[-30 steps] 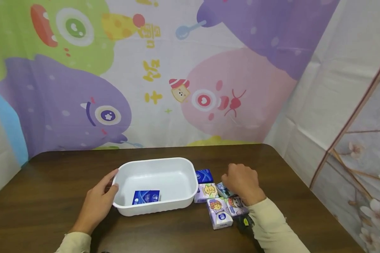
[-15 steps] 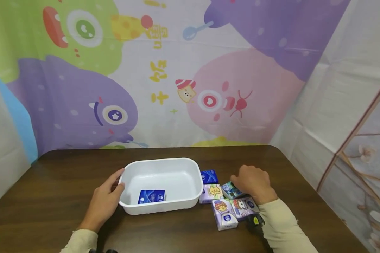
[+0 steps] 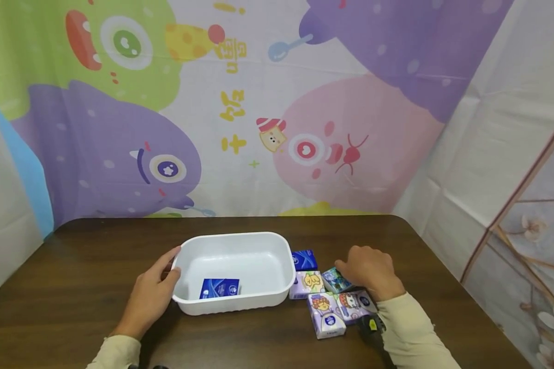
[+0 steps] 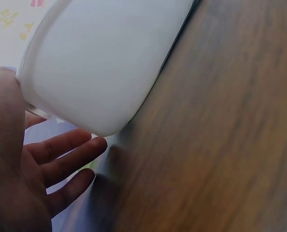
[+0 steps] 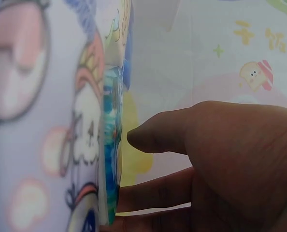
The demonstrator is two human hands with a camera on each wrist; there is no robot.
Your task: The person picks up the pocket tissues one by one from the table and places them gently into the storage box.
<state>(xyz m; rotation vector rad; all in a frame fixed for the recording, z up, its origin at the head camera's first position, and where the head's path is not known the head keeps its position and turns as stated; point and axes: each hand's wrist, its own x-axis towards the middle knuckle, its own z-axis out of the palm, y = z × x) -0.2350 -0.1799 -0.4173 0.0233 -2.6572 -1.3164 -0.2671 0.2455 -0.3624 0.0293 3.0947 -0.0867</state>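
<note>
My left hand (image 3: 152,292) holds the left end of a white plastic basin (image 3: 233,303), thumb and index finger at its rim. In the left wrist view the other fingers (image 4: 71,191) spread loosely beside the basin wall. A blue tissue pack (image 3: 219,288) lies inside the basin. On the right, my right hand (image 3: 371,269) reaches down over a teal patterned tissue pack (image 3: 336,280). The right wrist view shows a small gap between my thumb (image 5: 148,137) and that teal pack, while the other fingers pass partly behind it.
Right of the basin lie another blue tissue pack (image 3: 304,260) and a pack with a yellow character (image 3: 307,284). Nearer me are two purple-white packs, one upright to me (image 3: 327,320) and one under the wrist (image 3: 354,302). A cartoon curtain (image 3: 240,179) hangs behind the brown table (image 3: 240,346).
The head view has shifted slightly. My right hand has moved a little to the right, uncovering more of the teal pack. The left hand stays at the basin rim.
</note>
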